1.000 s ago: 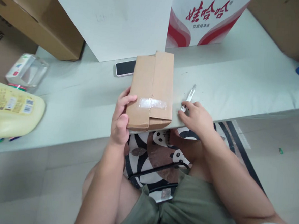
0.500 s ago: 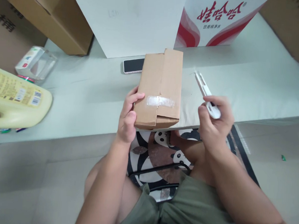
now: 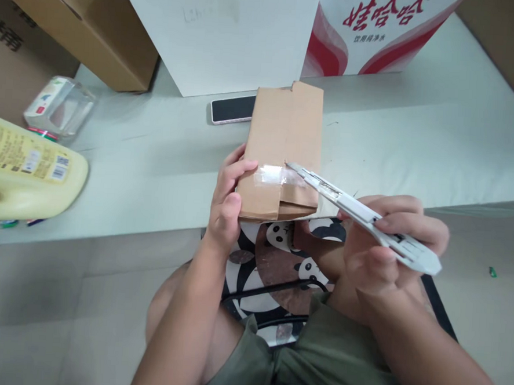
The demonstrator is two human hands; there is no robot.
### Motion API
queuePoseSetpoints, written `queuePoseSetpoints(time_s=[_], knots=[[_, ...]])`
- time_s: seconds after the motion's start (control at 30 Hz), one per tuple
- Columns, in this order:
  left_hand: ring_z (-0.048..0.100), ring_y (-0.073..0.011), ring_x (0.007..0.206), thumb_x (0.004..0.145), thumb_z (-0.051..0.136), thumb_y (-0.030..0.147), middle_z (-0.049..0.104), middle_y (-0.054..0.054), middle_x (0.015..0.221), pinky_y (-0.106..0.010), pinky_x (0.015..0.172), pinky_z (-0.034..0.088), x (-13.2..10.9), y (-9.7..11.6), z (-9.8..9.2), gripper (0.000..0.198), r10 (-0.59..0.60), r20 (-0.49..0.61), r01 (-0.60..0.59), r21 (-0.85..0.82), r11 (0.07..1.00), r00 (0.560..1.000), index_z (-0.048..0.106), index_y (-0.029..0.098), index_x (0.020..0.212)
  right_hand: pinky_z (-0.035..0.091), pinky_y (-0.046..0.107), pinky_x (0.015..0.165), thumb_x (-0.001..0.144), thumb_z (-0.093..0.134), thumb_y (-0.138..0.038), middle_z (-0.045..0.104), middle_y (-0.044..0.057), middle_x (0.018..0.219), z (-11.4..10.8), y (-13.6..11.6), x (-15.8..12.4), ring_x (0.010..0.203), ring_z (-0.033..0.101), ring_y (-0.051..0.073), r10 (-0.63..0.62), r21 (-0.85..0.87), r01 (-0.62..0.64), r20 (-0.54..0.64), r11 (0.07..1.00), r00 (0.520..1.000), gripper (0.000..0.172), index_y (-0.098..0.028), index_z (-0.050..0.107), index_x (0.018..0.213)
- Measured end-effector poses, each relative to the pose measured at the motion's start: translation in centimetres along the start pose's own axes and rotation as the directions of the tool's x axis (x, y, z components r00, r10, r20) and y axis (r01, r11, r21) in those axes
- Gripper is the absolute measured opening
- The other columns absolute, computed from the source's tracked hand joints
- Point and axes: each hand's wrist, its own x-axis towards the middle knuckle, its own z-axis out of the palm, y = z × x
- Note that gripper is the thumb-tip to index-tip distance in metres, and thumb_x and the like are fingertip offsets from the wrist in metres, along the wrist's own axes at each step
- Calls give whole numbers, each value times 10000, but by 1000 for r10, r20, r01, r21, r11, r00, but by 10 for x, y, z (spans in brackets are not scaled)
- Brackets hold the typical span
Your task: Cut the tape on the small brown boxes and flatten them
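The cardboard box [image 3: 283,147] is lying mid-frame on the pale surface [image 3: 154,163], long axis running away from the person, near end overhanging the edge. The left hand [image 3: 228,199] is clasping its left side. The right hand [image 3: 388,241], lower right, is closed around a white utility knife [image 3: 360,213], its tip meeting the clear tape [image 3: 269,174] crossing the seam.

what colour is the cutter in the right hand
White; the head view shows the cutter in the right hand, its tip at the cardboard box.
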Motion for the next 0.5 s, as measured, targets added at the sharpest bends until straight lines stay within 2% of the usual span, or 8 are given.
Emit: queuePoseSetpoints(time_s=[0.1, 0.23, 0.43, 0.5], knots=[[439, -337, 1483, 996, 399, 613, 503, 15, 1559, -533, 1192, 441, 1, -1, -1, 456, 10, 4, -10, -18, 1000, 1000, 620, 392, 1328, 605, 402, 647, 956, 619, -512, 630, 41, 921, 6, -1, 4, 816, 694, 225, 54, 68, -55, 16, 996, 998, 232, -282, 597, 946], [446, -337, 1482, 1002, 380, 610, 511, 18, 1548, -534, 1194, 442, 0, 0, 0, 454, 7, -9, -7, -18, 1000, 1000, 627, 396, 1317, 641, 461, 818, 983, 584, -508, 737, 65, 1089, 9, -7, 1, 1009, 746, 266, 132, 153, -139, 55, 978, 990, 219, -290, 562, 967], [494, -332, 1444, 989, 381, 628, 551, 8, 1511, -517, 1165, 479, 1, 2, 1, 467, -13, -46, 14, 11, 1000, 999, 640, 383, 1290, 625, 527, 977, 976, 602, -456, 757, 48, 1201, 5, -11, -11, 1142, 741, 287, 132, 212, -157, 125, 965, 983, 162, -301, 567, 1009], [493, -333, 1444, 983, 396, 633, 554, 2, 1504, -514, 1171, 472, 0, 2, 1, 463, -26, -48, 26, -1, 1000, 999, 641, 379, 1284, 604, 581, 1016, 953, 600, -544, 747, 45, 1227, 3, -11, -15, 1195, 719, 307, 223, 210, -268, 212, 940, 951, 240, -309, 557, 978]])
